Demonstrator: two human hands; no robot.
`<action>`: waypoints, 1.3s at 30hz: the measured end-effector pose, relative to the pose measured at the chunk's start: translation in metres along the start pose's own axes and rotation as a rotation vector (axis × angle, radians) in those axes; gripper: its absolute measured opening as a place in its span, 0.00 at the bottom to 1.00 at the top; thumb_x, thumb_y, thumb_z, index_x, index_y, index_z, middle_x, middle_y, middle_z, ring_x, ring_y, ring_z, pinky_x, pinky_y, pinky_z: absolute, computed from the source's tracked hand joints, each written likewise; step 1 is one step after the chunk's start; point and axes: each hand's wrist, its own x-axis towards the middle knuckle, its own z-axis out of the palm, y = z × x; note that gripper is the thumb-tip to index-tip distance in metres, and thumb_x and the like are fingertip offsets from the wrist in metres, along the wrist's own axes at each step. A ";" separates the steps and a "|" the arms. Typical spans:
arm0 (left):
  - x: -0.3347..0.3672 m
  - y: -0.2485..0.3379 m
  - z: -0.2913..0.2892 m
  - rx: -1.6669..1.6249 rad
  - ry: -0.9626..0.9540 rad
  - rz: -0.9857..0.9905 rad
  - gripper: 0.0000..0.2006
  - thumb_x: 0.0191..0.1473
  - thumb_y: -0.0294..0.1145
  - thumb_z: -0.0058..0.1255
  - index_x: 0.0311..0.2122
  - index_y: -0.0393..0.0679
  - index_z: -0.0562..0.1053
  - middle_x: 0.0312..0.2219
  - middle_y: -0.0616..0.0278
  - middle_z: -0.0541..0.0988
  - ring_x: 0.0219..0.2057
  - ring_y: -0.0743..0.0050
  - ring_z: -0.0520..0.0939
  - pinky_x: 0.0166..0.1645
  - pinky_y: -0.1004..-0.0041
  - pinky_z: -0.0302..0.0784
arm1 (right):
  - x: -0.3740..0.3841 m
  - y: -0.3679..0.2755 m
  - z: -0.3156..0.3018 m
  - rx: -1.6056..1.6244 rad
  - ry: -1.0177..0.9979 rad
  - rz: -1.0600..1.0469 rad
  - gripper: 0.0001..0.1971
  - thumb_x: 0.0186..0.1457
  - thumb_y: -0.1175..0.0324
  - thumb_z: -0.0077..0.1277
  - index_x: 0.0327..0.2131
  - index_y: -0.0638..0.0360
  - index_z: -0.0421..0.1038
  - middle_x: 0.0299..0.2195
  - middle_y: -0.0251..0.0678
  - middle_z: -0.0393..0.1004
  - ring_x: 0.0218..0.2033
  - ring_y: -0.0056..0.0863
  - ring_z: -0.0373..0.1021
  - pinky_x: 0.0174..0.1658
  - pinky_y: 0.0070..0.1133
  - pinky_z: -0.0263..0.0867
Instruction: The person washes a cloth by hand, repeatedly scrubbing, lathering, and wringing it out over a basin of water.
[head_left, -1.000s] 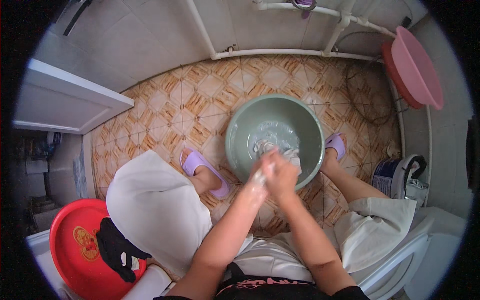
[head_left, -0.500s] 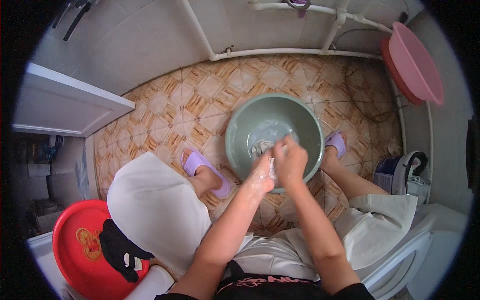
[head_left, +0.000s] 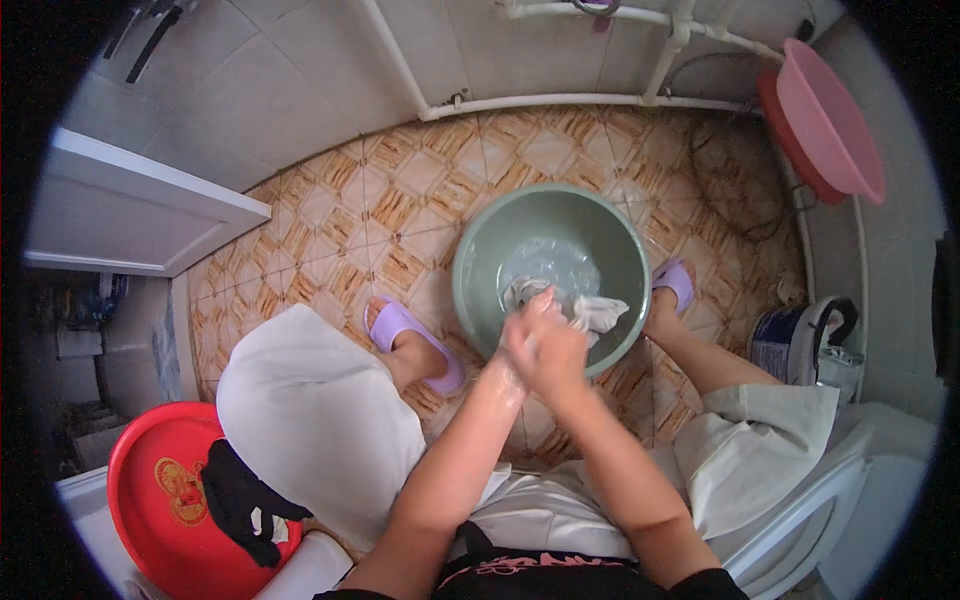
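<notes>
A green-grey basin stands on the floor between my feet, with cloudy, soapy water in its bottom. Over its near side my two hands are pressed together around a wet whitish cloth. One end of the cloth sticks out to the right and another bunch shows beyond my fingers. My left hand, with suds on its wrist, is closed on the cloth, partly under the right. My right hand is closed on top, slightly blurred. Whether the cloth is one piece or two, I cannot tell.
At lower left a red basin holds a black cloth item with white patches. Pink and red tubs lean at the right wall. A white-and-blue container stands below them. A white door juts in at left. Pipes run along the far wall.
Both hands have come a little toward me and left, pressing closer together. More of the cloth now shows, with an end sticking out on the right.
</notes>
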 end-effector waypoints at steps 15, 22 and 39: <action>0.016 0.014 0.157 1.196 0.644 0.172 0.17 0.49 0.35 0.52 0.40 0.33 0.69 0.37 0.54 0.73 0.37 0.71 0.75 0.42 0.72 0.71 | 0.049 0.032 -0.128 0.977 0.293 0.600 0.20 0.58 0.55 0.37 0.18 0.56 0.62 0.15 0.27 0.61 0.17 0.15 0.55 0.20 0.16 0.52; 0.029 -0.011 0.054 0.590 0.362 0.170 0.22 0.57 0.40 0.37 0.52 0.36 0.60 0.49 0.57 0.66 0.49 0.67 0.68 0.53 0.68 0.63 | 0.010 -0.009 -0.026 0.259 0.180 0.143 0.09 0.48 0.63 0.46 0.21 0.57 0.69 0.19 0.33 0.69 0.22 0.24 0.67 0.26 0.23 0.61; 0.026 -0.020 0.074 0.465 0.482 0.162 0.27 0.58 0.45 0.28 0.57 0.35 0.51 0.55 0.53 0.57 0.57 0.60 0.58 0.60 0.65 0.48 | 0.046 0.119 -0.053 -0.171 0.067 0.638 0.17 0.50 0.53 0.45 0.25 0.58 0.70 0.27 0.49 0.72 0.26 0.49 0.69 0.31 0.36 0.64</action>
